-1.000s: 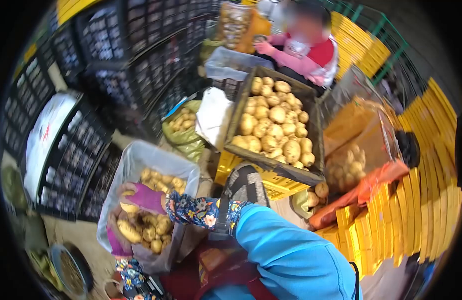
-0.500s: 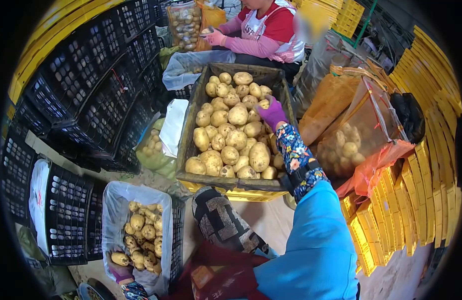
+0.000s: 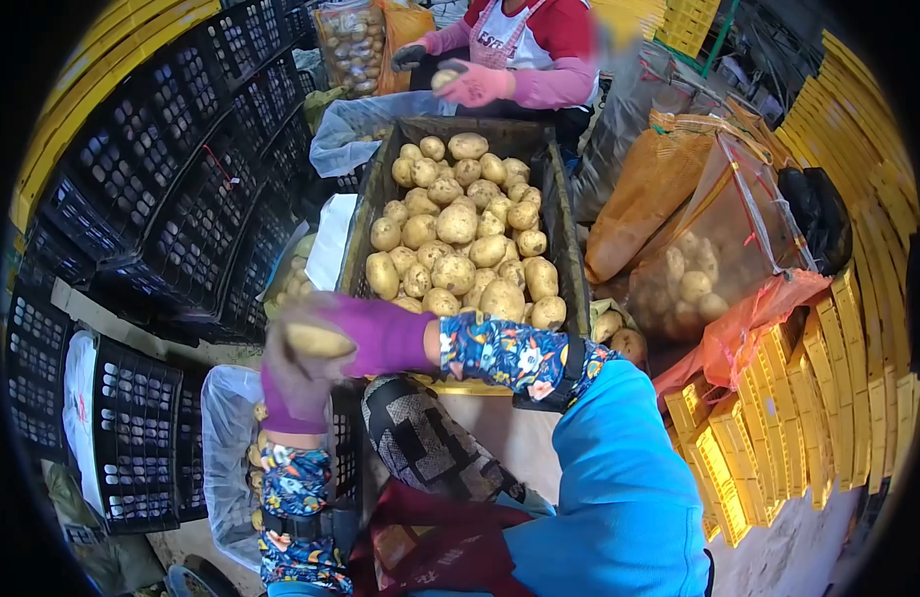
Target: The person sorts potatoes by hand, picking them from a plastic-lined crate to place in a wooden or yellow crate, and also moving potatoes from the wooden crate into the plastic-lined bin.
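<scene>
My right hand (image 3: pixel 385 336) and my left hand (image 3: pixel 296 393), both in purple gloves with grey palms, meet above the lined crate. A pale potato (image 3: pixel 318 342) is held between them; motion blurs the fingers. Many yellow, soil-marked potatoes (image 3: pixel 458 224) fill the dark-lined bin (image 3: pixel 571 214) in front of me. Below my left hand is the black crate with a clear plastic liner (image 3: pixel 226 438). My forearm and hand hide most of the potatoes in it, and a few show at the edge.
Across the bin, a person's pink-gloved hand (image 3: pixel 480 86) holds a potato. Stacked black crates (image 3: pixel 171 199) stand on the left. Yellow crates (image 3: pixel 818 388) are piled on the right beside mesh sacks (image 3: pixel 669 179). White paper (image 3: pixel 330 239) lies by the bin.
My right hand has come from the bin's right side leftward and down to my left hand. My left hand has risen from the lined crate. The other person's hands have shifted.
</scene>
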Available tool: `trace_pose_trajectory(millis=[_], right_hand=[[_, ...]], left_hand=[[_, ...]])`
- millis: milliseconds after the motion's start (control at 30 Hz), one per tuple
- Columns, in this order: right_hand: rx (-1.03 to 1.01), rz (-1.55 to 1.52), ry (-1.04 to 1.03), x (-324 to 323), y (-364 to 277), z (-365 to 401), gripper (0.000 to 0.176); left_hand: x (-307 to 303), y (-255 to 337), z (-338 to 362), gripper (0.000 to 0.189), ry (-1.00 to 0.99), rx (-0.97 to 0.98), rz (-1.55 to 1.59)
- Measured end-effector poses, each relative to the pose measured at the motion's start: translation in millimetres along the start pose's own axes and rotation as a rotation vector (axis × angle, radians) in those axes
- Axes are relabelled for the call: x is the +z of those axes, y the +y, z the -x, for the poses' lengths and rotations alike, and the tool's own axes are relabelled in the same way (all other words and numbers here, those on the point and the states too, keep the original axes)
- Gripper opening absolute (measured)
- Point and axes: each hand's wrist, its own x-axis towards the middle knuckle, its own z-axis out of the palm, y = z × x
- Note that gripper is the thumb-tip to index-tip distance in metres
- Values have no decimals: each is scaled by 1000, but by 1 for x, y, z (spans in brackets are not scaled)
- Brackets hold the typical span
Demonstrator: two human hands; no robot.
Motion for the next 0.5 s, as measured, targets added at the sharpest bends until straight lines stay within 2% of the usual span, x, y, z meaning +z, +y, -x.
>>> trace_pose_trajectory(millis=[33, 67, 100, 133, 167, 200, 233, 300, 367, 433, 467, 500], right_hand=[[35, 17, 11, -3, -3, 4, 75], [71, 33, 22, -8, -5, 9, 74], [185, 20, 44, -20, 7, 17, 68], [294, 60, 159, -31, 20, 24, 67], [428, 83, 284, -45, 41, 39, 65], [338, 198, 492, -58, 72, 56, 63], [444, 394, 569, -78, 88, 75, 63], [726, 535, 611, -108, 137, 116, 70], [1193, 477, 354, -133, 162, 151, 77], [1120, 500, 5, -158, 197, 175, 81], [1142, 514, -39, -161, 185, 166, 81], [1121, 519, 48, -157, 183, 164, 80]], left_hand=[[15, 20, -5, 56, -85, 55, 128], [16, 17, -5, 58, -82, -41, 166], [8, 1, 0, 57, -61, -60, 50], [1, -15, 5, 57, -43, -82, -65], [-11, -6, 7, 57, -10, -267, 374], [-22, 4, 10, 56, 106, -442, 813], [-49, -19, 21, 58, 126, -524, 873], [-90, -48, 48, 58, 250, -602, 811], [-125, -58, 80, 59, 349, -684, 717], [-180, -127, 135, 62, 274, -549, 619], [-192, -125, 152, 63, 328, -586, 623], [-205, -116, 166, 65, 381, -625, 626]])
